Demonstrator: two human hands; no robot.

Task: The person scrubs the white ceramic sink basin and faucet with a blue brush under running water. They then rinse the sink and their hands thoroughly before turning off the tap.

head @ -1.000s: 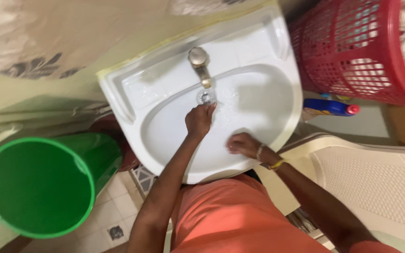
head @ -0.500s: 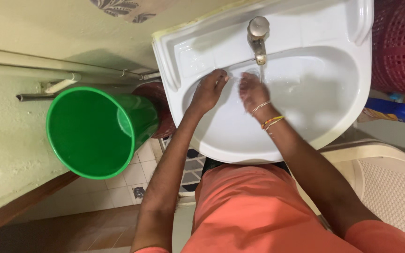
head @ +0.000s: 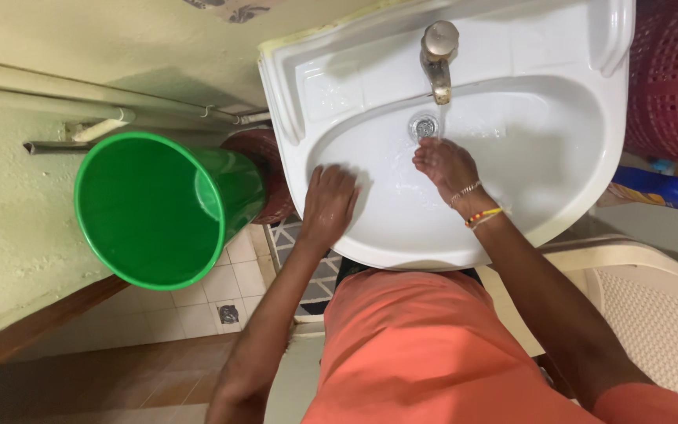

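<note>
Sink (head: 559, 212), white, fixed to the wall, bowl wet and filling most of the upper right of the view. Water running in a thin stream from the metal tap (head: 438, 49) down toward the drain (head: 424, 126).

Right hand (head: 442, 163) under the stream, just below the drain, fingers loosely spread, palm down, gripping nothing. Bracelets on that wrist, one thin chain, one of coloured beads. Left hand (head: 329, 200) flat on the bowl's left inner wall, near the rim, fingers open and pressed to the porcelain, holding nothing.

Half a second ago both hands close together beneath the tap, nearly touching; now apart, the left moved out to the side wall, the right kept under the water. A second ago the left hand at the drain and the right resting on the front rim. So: a shift from rinsing hands together to wiping along the bowl's surface with one hand while the other stays in the flow.

Green bucket (head: 158, 206) to the left of the sink, on the tiled floor, open mouth toward the camera. Red laundry basket (head: 672, 86) at the right edge. Blue bottle (head: 665, 190) lying below the basket. Cream plastic chair (head: 653, 314) at lower right. Orange garment across the bottom.
</note>
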